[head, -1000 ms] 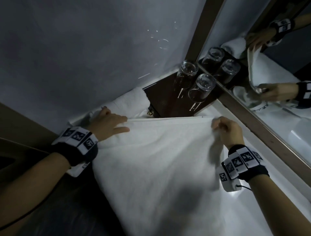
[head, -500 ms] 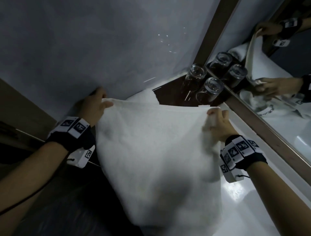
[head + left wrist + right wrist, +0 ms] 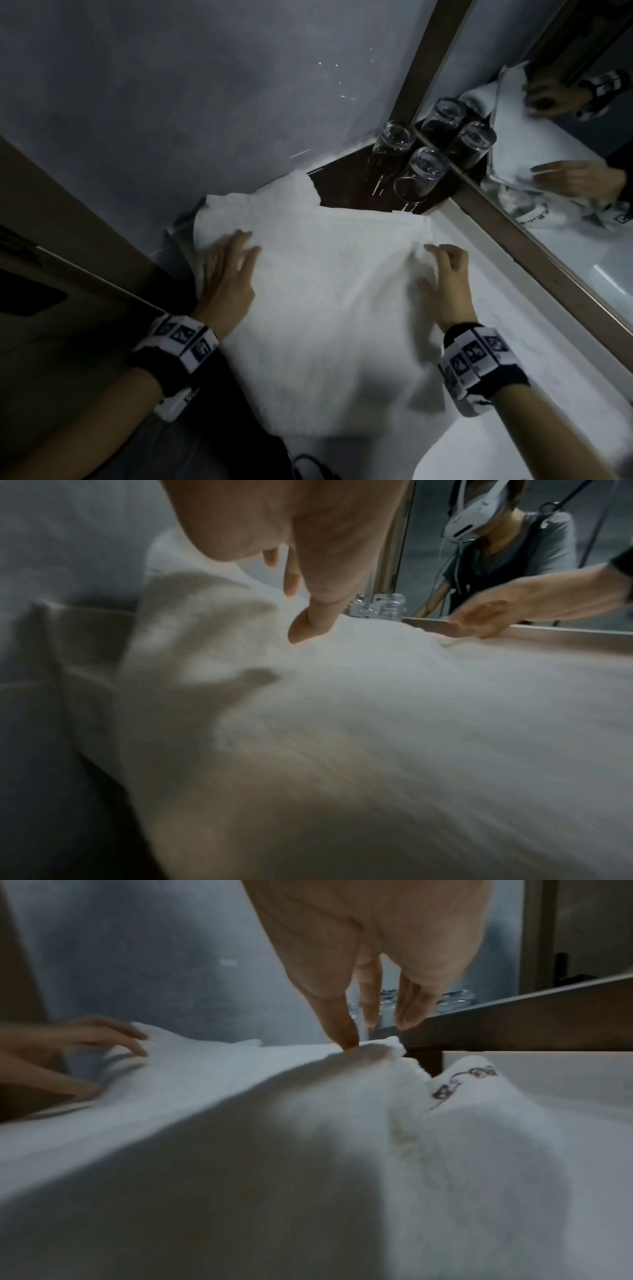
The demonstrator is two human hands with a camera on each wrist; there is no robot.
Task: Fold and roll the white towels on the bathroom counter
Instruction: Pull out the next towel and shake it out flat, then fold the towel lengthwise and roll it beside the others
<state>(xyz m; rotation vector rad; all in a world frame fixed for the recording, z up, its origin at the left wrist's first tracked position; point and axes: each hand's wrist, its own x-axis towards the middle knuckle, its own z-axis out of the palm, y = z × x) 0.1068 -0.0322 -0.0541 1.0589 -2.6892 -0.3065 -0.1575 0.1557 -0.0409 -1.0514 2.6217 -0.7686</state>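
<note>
A white towel (image 3: 335, 291) lies spread on the bathroom counter (image 3: 555, 346), its near part hanging past the front edge. My left hand (image 3: 229, 270) rests flat on its left side with the fingers spread; in the left wrist view a fingertip (image 3: 304, 631) touches the cloth (image 3: 377, 723). My right hand (image 3: 442, 274) sits on the right side, fingers loosely bent, and one finger (image 3: 342, 1031) touches a raised fold (image 3: 274, 1150). Neither hand grips the cloth. Another white towel (image 3: 294, 185) shows behind it at the wall.
Two upturned glasses (image 3: 394, 144) (image 3: 423, 171) stand on a dark tray (image 3: 342, 192) in the back corner. A framed mirror (image 3: 565, 192) runs along the right. White cloth with dark embroidery (image 3: 472, 1085) lies right of the towel. The counter drops off into dark at the left.
Both hands held the towel's far corners and lifted them. Now the towel lies flat, the corners are let go, and both hands rest on top of it, nearer to me.
</note>
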